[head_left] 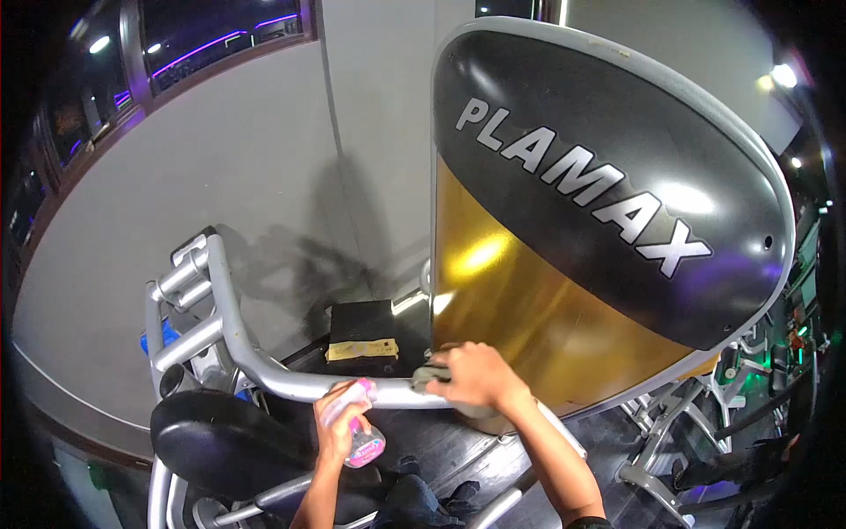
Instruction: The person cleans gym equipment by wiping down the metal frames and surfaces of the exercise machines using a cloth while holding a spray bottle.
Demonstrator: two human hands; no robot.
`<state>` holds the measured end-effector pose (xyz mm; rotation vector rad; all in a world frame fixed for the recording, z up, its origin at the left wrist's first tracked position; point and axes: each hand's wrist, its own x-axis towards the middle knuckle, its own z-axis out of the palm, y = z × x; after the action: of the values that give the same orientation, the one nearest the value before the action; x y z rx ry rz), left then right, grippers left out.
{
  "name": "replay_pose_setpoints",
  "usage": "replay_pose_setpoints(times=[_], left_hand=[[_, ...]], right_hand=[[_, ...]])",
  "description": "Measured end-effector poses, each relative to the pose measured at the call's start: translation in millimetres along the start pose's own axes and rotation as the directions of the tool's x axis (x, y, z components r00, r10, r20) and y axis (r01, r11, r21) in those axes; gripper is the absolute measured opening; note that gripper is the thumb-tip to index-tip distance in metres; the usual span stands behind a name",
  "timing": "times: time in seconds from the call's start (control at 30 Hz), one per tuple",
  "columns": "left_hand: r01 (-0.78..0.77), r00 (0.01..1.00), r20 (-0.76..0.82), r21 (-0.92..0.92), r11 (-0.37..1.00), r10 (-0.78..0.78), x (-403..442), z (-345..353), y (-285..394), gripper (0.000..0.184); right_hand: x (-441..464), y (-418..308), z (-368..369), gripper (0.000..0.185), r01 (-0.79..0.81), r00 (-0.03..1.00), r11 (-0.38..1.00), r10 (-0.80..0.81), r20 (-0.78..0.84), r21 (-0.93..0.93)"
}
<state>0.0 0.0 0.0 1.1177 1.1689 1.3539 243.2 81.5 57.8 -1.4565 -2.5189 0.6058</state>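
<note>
My left hand (pixel 337 421) is wrapped round a spray bottle (pixel 363 448) with a pink sprayer head and pink liquid inside. The bottle is held just in front of a silver frame tube (pixel 300 384) of a gym machine. On that same tube, farther right, my right hand (pixel 476 375) presses a grey-green cloth (pixel 430 377). Its fingers are bent over the cloth, and part of the cloth hangs below the hand. Behind the right hand stands the machine's large black and gold cover (pixel 564 238) with PLAMAX lettering.
A black padded seat (pixel 225 441) is at the lower left beside more silver tubing. Against the wall, a dark box (pixel 361 326) carries a yellow label. Other gym machines (pixel 670 441) stand at the right, with a person's dark-clothed leg near them. Windows run along the upper left.
</note>
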Motion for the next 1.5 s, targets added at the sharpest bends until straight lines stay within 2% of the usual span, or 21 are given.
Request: replay_pose_setpoints(times=[0.1,0.2,0.37,0.4,0.5,0.53,0.57,0.67,0.77,0.9,1.0,1.1,1.17,1.27,1.37,1.43,1.5], left_hand=[[-0.028,0.992,0.120,0.043,0.999,0.023,8,-1,6,0.030],[0.058,0.976,0.213,-0.030,0.998,-0.050,10,19,12,0.029],[0.090,0.974,0.210,-0.031,0.996,-0.081,13,27,6,0.030],[0.104,0.976,0.192,-0.010,0.995,-0.100,13,27,5,0.030],[0.107,0.983,0.145,0.038,0.994,-0.111,13,26,2,0.032],[0.082,0.987,0.131,0.058,0.995,-0.089,14,27,0,0.032],[0.076,0.990,0.115,0.059,0.995,-0.083,14,28,-1,0.032],[0.084,0.993,0.079,0.049,0.995,-0.087,16,28,-7,0.029],[0.075,0.994,0.076,0.042,0.996,-0.078,17,26,-12,0.030],[0.074,0.995,0.067,-0.001,0.997,-0.074,17,29,-7,0.030],[0.060,0.997,0.045,0.051,0.997,-0.063,19,28,-7,0.029],[0.052,0.996,0.071,0.004,0.999,-0.052,21,27,-8,0.028],[0.072,0.996,0.057,0.000,0.997,-0.071,21,29,-2,0.029],[0.074,0.997,0.016,-0.003,0.997,-0.074,19,30,-1,0.031],[0.057,0.998,0.040,-0.005,0.998,-0.056,22,28,-2,0.032],[0.065,0.998,0.023,-0.017,0.998,-0.064,21,29,-5,0.032],[0.034,0.999,0.028,-0.035,0.999,-0.033,22,26,-10,0.032]], right_hand=[[-5,-16,8,0.047,0.032,0.997,0.999,-0.032,-0.072,0.002],[-33,-11,-2,0.039,-0.010,0.996,0.999,0.007,-0.089,-0.034],[-79,21,-9,0.039,-0.132,0.967,0.986,0.105,-0.230,-0.106],[-84,23,-14,0.044,-0.164,0.973,0.984,0.150,-0.173,-0.071],[-82,23,-10,0.040,-0.162,0.970,0.982,0.140,-0.200,-0.099],[-77,18,-8,0.038,-0.123,0.964,0.983,0.086,-0.253,-0.137],[-71,14,-4,0.038,-0.106,0.965,0.985,0.070,-0.252,-0.133],[-52,1,8,0.034,0.065,0.952,0.978,-0.120,-0.282,-0.197],[-50,-7,19,0.035,0.195,0.937,0.947,-0.257,-0.236,-0.256],[-73,6,8,0.037,0.226,0.943,0.916,-0.291,-0.160,-0.332],[-100,23,-2,0.032,0.217,0.953,0.878,-0.286,-0.103,-0.427],[-110,33,1,0.026,0.229,0.952,0.823,-0.301,-0.058,-0.521],[-104,31,7,0.022,0.266,0.932,0.767,-0.358,-0.046,-0.584],[-84,25,21,0.021,0.396,0.829,0.665,-0.556,-0.065,-0.633],[-71,16,37,0.012,0.430,0.808,0.696,-0.581,-0.098,-0.575],[-74,16,40,0.013,0.412,0.810,0.698,-0.575,-0.116,-0.585],[-84,15,35,0.023,0.325,0.868,0.754,-0.478,-0.138,-0.571]])
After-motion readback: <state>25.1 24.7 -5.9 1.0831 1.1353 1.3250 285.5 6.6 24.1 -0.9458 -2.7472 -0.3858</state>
